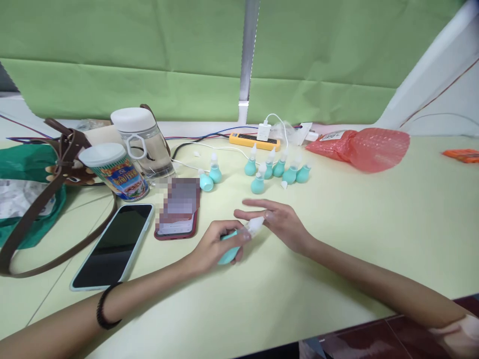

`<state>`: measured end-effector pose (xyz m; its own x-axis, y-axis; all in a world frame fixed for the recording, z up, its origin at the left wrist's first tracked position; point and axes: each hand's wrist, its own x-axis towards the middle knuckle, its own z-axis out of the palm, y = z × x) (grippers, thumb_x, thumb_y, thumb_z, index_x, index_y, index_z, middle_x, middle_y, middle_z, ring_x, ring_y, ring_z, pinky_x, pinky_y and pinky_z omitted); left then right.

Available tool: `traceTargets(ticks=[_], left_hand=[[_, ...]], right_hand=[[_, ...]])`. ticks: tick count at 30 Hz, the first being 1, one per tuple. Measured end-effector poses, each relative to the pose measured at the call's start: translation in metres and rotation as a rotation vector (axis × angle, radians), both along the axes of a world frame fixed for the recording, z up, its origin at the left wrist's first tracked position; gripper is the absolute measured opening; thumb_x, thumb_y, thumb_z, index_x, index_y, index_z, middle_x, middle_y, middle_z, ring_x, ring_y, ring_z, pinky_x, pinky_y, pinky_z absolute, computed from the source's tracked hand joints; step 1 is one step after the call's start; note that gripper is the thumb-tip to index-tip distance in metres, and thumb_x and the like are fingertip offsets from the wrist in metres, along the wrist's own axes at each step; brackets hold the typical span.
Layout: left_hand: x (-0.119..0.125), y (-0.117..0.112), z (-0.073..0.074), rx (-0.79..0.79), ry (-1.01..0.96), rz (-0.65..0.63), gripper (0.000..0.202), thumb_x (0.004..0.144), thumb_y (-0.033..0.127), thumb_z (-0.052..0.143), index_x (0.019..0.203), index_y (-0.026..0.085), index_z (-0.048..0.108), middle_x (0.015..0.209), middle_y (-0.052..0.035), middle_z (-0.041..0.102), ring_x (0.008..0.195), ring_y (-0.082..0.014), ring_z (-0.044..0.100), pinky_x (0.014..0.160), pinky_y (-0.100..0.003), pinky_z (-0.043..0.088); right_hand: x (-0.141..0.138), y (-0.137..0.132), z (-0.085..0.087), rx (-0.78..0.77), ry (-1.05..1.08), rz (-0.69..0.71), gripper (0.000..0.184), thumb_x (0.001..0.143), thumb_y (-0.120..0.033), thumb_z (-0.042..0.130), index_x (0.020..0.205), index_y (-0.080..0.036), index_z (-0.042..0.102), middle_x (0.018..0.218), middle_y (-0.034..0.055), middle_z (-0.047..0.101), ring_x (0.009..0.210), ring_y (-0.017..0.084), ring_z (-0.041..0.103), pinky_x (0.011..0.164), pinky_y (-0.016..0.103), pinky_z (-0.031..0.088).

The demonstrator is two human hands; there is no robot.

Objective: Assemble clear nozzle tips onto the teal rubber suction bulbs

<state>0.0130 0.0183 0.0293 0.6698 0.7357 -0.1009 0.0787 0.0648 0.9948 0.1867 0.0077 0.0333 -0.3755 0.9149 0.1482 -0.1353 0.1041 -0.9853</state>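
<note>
Grip is what I'd watch on this one. Left hand (215,244) is curled shut around the teal bulb (229,253), which is near the middle of the table (337,259), just right of the red phone (177,222). Right hand (284,224) sits at the bulb's clear tip (255,225) with its fingers mostly stretched out and fanned apart. Thumb and one finger look to be on the tip, but I honestly can't tell whether they're pinching it or just touching.

My take on doing this bit well: hold the bulb low and light so it doesn't squash out of shape, and keep the tip in line with the bulb's neck rather than cocked sideways. Work the tip with thumb and forefinger close to where it meets the teal, small twist, no yanking. Soft rubbery stuff like that probably folds if you squeeze hard.

Looks-wise: rounded teal body, mostly hidden inside the fist, with a short milky see-through nozzle poking out to the right, lying tilted rather than upright. Same kind as the cluster of bulbs (279,169) standing at the far side by the yellow power strip (254,141), plus two more bulbs (210,177) further left. Black phone (114,244) lies near left, printed can (118,174) and clear bottle (145,144) behind it, red bag (359,147) far right.
</note>
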Motion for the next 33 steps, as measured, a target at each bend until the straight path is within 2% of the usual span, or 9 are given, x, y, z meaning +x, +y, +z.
traceTargets(ticks=[3,10,14,23,25,27,30,31,33], left_hand=[[0.001,0.001,-0.006,-0.192,-0.095,0.006,0.020,0.075,0.032,0.050,0.071,0.012,0.052,0.041,0.0013,0.050,0.035,-0.0099,0.044,0.039,-0.021,0.031],[0.002,-0.002,-0.005,-0.205,-0.036,0.050,0.022,0.076,0.034,0.049,0.068,0.013,0.050,0.040,0.0029,0.048,0.035,-0.0088,0.043,0.038,-0.019,0.030],[0.001,-0.004,-0.002,-0.104,0.043,0.060,0.022,0.076,0.033,0.050,0.066,0.014,0.051,0.042,0.0039,0.048,0.038,-0.0081,0.044,0.041,-0.019,0.031],[0.001,0.002,-0.003,0.140,-0.009,0.102,0.020,0.078,0.032,0.048,0.068,0.014,0.051,0.057,0.0025,0.051,0.051,-0.0092,0.048,0.052,-0.021,0.036],[0.000,0.001,-0.003,0.226,0.052,0.108,0.022,0.080,0.034,0.043,0.075,0.014,0.053,0.061,0.0009,0.054,0.057,-0.0115,0.050,0.056,-0.022,0.038],[-0.002,0.001,-0.002,0.386,0.130,0.156,0.026,0.081,0.036,0.042,0.094,0.016,0.053,0.079,-0.0032,0.059,0.073,-0.0160,0.053,0.066,-0.026,0.040],[-0.008,0.008,0.003,0.763,0.231,0.274,0.044,0.081,0.033,0.042,0.122,0.019,0.034,0.118,-0.0091,0.047,0.103,-0.0220,0.044,0.084,-0.034,0.035],[-0.011,0.014,0.006,0.902,0.284,0.309,0.046,0.082,0.032,0.040,0.125,0.020,0.030,0.124,-0.0099,0.041,0.109,-0.0232,0.039,0.088,-0.037,0.032],[-0.015,0.030,0.015,1.172,0.513,0.346,0.040,0.081,0.031,0.040,0.119,0.020,0.040,0.120,-0.0105,0.045,0.109,-0.0278,0.036,0.089,-0.045,0.026]], right_hand=[[0.002,0.005,-0.010,0.033,-0.021,-0.087,0.021,0.077,-0.032,0.052,0.086,-0.020,0.066,0.095,0.0034,0.065,0.094,0.021,0.057,0.088,0.040,0.039],[-0.007,0.004,-0.020,-0.014,-0.050,-0.167,0.019,0.077,-0.030,0.052,0.079,-0.019,0.068,0.089,0.0022,0.067,0.092,0.018,0.058,0.086,0.033,0.042],[-0.009,0.002,-0.015,0.020,-0.078,-0.195,0.019,0.077,-0.030,0.052,0.080,-0.019,0.068,0.087,0.0022,0.067,0.087,0.018,0.060,0.081,0.032,0.045],[-0.010,0.002,-0.005,0.009,-0.072,-0.305,0.013,0.064,-0.025,0.065,0.075,-0.018,0.068,0.080,0.0028,0.068,0.079,0.020,0.063,0.075,0.033,0.049],[-0.011,0.006,0.004,0.032,-0.110,-0.317,0.013,0.062,-0.025,0.066,0.073,-0.017,0.068,0.076,0.0030,0.069,0.073,0.020,0.063,0.070,0.032,0.051],[-0.011,0.015,0.017,0.081,-0.153,-0.363,0.014,0.059,-0.025,0.068,0.070,-0.017,0.068,0.072,0.0028,0.069,0.069,0.019,0.064,0.065,0.030,0.051],[-0.007,0.039,0.042,0.278,-0.243,-0.534,0.015,0.055,-0.025,0.069,0.067,-0.015,0.067,0.069,0.0029,0.068,0.065,0.018,0.063,0.061,0.028,0.051],[-0.005,0.049,0.049,0.375,-0.296,-0.595,0.015,0.056,-0.026,0.068,0.067,-0.015,0.067,0.068,0.0031,0.068,0.064,0.017,0.062,0.061,0.028,0.050],[0.001,0.072,0.059,0.548,-0.428,-0.670,0.014,0.058,-0.027,0.065,0.063,-0.014,0.065,0.065,0.0028,0.067,0.061,0.015,0.061,0.059,0.027,0.049]])
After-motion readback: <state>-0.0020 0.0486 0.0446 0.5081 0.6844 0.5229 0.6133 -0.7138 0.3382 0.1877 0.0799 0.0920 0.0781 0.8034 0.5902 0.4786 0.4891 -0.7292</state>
